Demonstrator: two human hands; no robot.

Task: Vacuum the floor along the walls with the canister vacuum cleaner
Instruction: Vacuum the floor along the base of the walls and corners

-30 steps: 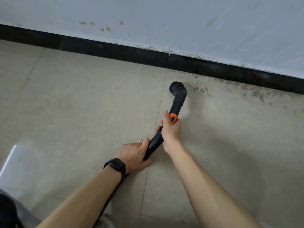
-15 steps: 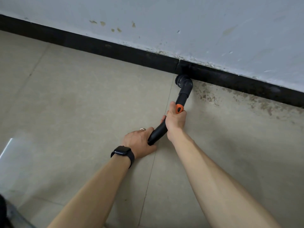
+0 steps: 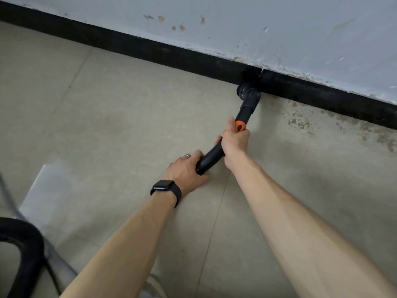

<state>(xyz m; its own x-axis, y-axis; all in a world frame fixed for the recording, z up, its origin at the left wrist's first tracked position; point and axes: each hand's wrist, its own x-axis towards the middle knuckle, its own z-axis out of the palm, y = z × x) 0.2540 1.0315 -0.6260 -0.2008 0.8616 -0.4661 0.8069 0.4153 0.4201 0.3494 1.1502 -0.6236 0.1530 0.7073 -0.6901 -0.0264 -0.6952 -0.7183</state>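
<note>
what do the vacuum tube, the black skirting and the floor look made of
Vacuum tube: likely moulded plastic, black with a soft sheen and an orange tab.
Skirting: probably black tile strips, since a joint line splits it; painted board is possible.
Floor: beige ceramic or stone tile, smooth, with thin grout lines and a pale reflection.

Bristles of brush nozzle (image 3: pixel 250 95) lost against baseboard (image 3: pixel 150 50), hose (image 3: pixel 34 250) cut by left edge, wand (image 3: pixel 211 157) end hidden inside left hand (image 3: pixel 184 171)

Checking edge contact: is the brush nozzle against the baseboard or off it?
Against it. The brush nozzle has its bristles meeting the black baseboard at its seam; no floor shows between them.
</note>
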